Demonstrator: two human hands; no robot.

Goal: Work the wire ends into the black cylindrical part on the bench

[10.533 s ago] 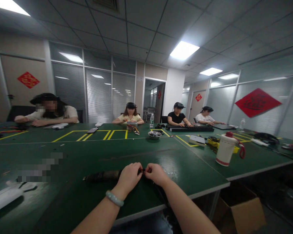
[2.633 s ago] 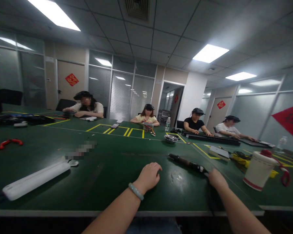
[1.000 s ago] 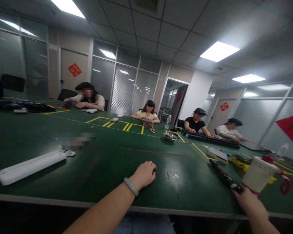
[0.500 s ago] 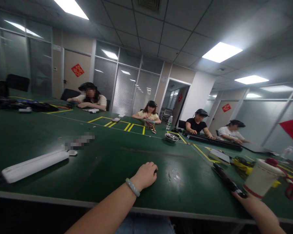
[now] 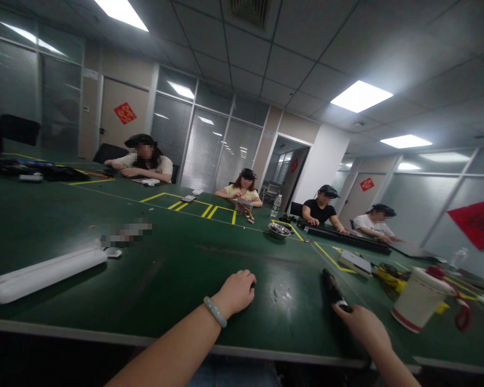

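My left hand (image 5: 237, 291), with a pale bracelet on the wrist, rests on the green table (image 5: 173, 279), its fingers curled loosely under; whether anything is beneath them is hidden. My right hand (image 5: 363, 325) grips the near end of a long black tool (image 5: 333, 288) that lies on the table and points away from me. A black cord seems to run from the tool under my hand toward the table edge.
A white cup with a red strap (image 5: 416, 299) stands right of the tool. A white power strip (image 5: 44, 272) lies at the left. A metal bowl (image 5: 278, 230), a water bottle (image 5: 273, 206) and yellow floor-tape marks sit farther off. Several people work along the far side.
My right hand has swung the black tool leftward, away from the white cup and nearer the table's middle. My left hand has stayed in place.
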